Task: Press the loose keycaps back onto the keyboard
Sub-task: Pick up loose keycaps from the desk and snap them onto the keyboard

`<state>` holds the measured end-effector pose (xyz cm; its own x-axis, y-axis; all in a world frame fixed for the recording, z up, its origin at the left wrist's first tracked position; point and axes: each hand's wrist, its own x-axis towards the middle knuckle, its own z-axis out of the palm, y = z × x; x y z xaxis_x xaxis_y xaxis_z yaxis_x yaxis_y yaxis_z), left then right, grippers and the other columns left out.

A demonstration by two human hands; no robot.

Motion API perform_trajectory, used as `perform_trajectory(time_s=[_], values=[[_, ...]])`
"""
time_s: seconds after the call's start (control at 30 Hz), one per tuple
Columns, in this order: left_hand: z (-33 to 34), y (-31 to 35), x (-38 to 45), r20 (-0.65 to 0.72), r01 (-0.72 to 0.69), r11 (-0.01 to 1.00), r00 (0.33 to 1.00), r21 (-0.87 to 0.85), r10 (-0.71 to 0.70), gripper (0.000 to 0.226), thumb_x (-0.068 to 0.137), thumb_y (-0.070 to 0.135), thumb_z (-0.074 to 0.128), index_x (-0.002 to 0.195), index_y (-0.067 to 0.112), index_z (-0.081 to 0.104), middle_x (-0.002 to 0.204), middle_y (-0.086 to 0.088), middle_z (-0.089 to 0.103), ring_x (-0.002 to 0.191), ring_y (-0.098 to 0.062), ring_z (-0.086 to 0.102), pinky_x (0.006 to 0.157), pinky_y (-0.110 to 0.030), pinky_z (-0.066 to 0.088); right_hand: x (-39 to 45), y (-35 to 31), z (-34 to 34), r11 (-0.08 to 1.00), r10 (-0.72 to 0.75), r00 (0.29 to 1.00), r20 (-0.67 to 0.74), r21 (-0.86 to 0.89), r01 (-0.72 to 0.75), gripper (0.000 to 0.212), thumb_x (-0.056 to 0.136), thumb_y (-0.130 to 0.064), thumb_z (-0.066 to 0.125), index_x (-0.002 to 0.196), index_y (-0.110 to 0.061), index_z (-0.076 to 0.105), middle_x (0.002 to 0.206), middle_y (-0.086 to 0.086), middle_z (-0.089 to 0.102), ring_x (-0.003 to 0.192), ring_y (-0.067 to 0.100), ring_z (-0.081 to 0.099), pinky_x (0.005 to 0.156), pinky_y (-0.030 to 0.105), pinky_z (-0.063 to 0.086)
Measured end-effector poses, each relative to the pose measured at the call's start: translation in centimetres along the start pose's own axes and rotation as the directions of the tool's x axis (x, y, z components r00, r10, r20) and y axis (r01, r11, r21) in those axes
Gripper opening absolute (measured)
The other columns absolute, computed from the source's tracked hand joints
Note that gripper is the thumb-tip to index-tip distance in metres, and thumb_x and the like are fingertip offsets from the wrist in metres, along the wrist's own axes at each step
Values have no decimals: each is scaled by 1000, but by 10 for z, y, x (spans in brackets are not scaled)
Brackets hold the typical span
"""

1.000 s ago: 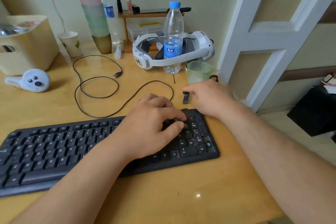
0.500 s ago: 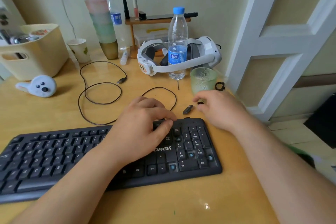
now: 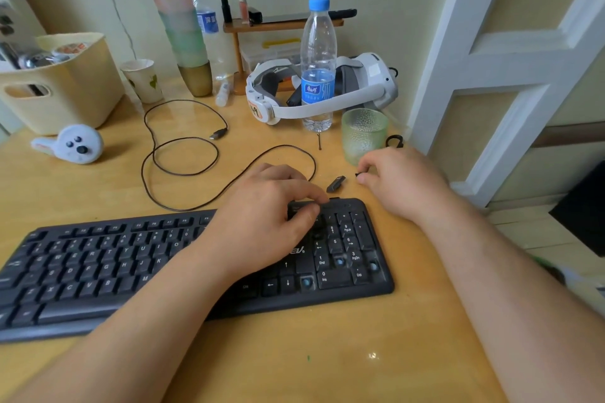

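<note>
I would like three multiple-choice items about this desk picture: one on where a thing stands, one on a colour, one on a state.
1. Where does the green glass stand?
A. left of the basket
B. beyond the right hand, near the door frame
C. on the keyboard

2. What colour is the cap of the water bottle?
A. red
B. white
C. blue

3. What is the state of the keyboard at its number pad?
A. all keycaps on
B. some keycaps missing
C. covered by a cloth

Answers: 1 B, the glass stands just behind the right hand's fingers. 2 C, the cap is plainly blue. 3 B, bare blue-tipped stems show at several key places.
</note>
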<state>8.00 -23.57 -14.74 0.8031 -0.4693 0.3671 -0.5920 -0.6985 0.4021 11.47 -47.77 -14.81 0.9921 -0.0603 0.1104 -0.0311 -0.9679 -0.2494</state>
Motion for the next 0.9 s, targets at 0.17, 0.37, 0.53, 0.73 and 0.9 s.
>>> perform_trajectory(time_s=[0.17, 0.37, 0.53, 0.73, 0.9], values=[[-1, 3, -1, -104, 34, 992, 994, -122, -47, 36, 94, 38, 70, 129, 43, 64, 109, 21, 65, 107, -2, 58, 88, -27, 50, -12, -26, -2, 692, -52, 998, 47, 722, 1, 9, 99, -31, 67, 99, -25, 74, 73, -12, 69, 68, 10, 63, 64, 29, 46], [-5, 7, 0, -257, 51, 968, 959, -245, -115, 41, 86, 35, 81, 122, 34, 60, 94, 17, 71, 96, -3, 66, 84, -20, 51, -23, -50, -9, 247, -238, 930, 279, 944, -220, 15, 103, -23, 60, 105, -9, 66, 61, 1, 30, 51, 12, 21, 53, 30, 9], [-6, 10, 0, -281, 93, 940, 940, -328, -192, 26, 87, 29, 84, 106, 33, 68, 87, 22, 72, 92, -3, 66, 81, -16, 49, -27, -52, -13, 211, -274, 917, 289, 949, -236, 13, 102, -22, 59, 99, -11, 65, 58, -2, 39, 47, 9, 26, 50, 27, 10], [-7, 10, 0, -303, 38, 951, 943, -308, -136, 25, 90, 20, 77, 111, 32, 75, 87, 17, 70, 92, -9, 66, 82, -27, 53, -27, -50, -12, 169, -291, 916, 277, 957, -236, 20, 84, -31, 71, 92, -13, 68, 66, 2, 51, 51, 12, 38, 47, 21, 22], [-7, 8, 0, -264, -7, 938, 960, -348, -91, 34, 94, 9, 70, 119, 31, 77, 97, 14, 72, 99, -10, 67, 85, -23, 55, -26, -49, -9, 141, -300, 926, 229, 971, -194, 25, 89, -6, 69, 113, -4, 67, 83, 9, 70, 62, 13, 59, 53, 17, 46]])
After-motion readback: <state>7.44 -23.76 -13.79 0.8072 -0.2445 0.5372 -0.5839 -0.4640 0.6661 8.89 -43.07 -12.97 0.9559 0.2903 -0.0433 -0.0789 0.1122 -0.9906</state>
